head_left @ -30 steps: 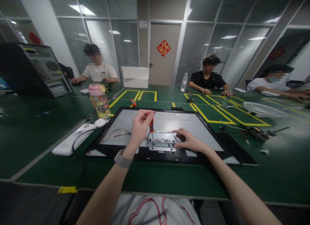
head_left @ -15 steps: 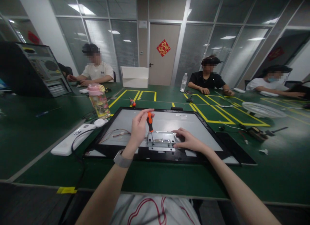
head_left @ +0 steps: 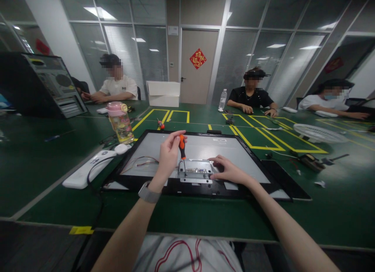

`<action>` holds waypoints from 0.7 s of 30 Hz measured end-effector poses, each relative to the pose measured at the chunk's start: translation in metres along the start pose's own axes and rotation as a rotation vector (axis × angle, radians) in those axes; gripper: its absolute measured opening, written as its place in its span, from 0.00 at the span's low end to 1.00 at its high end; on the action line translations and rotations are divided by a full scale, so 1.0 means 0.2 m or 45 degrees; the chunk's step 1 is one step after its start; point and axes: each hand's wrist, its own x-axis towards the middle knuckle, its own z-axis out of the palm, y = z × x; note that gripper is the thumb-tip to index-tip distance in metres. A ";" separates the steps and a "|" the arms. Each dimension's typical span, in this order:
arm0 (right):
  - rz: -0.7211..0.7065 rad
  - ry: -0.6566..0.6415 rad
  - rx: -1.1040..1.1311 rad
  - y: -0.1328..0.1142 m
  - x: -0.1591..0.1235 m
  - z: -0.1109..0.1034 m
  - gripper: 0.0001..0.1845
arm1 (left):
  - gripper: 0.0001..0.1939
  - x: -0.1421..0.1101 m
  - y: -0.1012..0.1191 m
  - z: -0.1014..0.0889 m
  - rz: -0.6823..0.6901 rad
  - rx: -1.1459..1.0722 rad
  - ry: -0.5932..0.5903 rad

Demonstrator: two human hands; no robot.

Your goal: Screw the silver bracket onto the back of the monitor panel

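Note:
A flat display panel (head_left: 202, 145) with a black frame lies face down or up, I cannot tell which, on the green table in front of me. Near its front edge sits a silver metal bracket box (head_left: 195, 168) with a row of connectors. My left hand (head_left: 170, 151) is closed on the handle of an orange and black screwdriver (head_left: 182, 146), held upright with its shaft down at the box's left end. My right hand (head_left: 227, 170) grips the right end of the box, thumb in front and fingers behind. Thin wires (head_left: 143, 161) lie on the panel left of the box.
Left of the panel are a white power strip (head_left: 88, 172) with a black cable and a pink-lidded bottle (head_left: 119, 123). A computer case (head_left: 41, 86) stands far left. To the right lie a dark slab (head_left: 288, 180) and a brown tool (head_left: 310, 161). Several people sit across the table.
Both hands stay almost where they were, with the screwdriver upright at the same end of the box. The whole view has shifted very slightly.

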 end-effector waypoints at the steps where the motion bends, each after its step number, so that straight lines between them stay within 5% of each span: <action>1: 0.000 0.003 0.002 0.00 0.00 0.00 0.35 | 0.11 0.00 0.00 0.00 0.031 0.057 0.020; 6: 0.011 0.007 0.008 0.00 0.00 0.00 0.35 | 0.11 -0.02 0.01 0.00 0.232 0.266 0.040; 10: 0.009 0.001 -0.001 -0.01 0.00 0.00 0.35 | 0.15 -0.03 0.01 0.00 0.177 0.146 -0.092; 16: -0.008 0.014 -0.008 0.01 0.00 0.01 0.35 | 0.09 -0.02 0.02 0.00 0.308 0.279 0.002; 21: -0.024 0.010 0.006 0.02 0.00 0.01 0.36 | 0.15 -0.02 -0.01 0.00 0.168 0.123 -0.100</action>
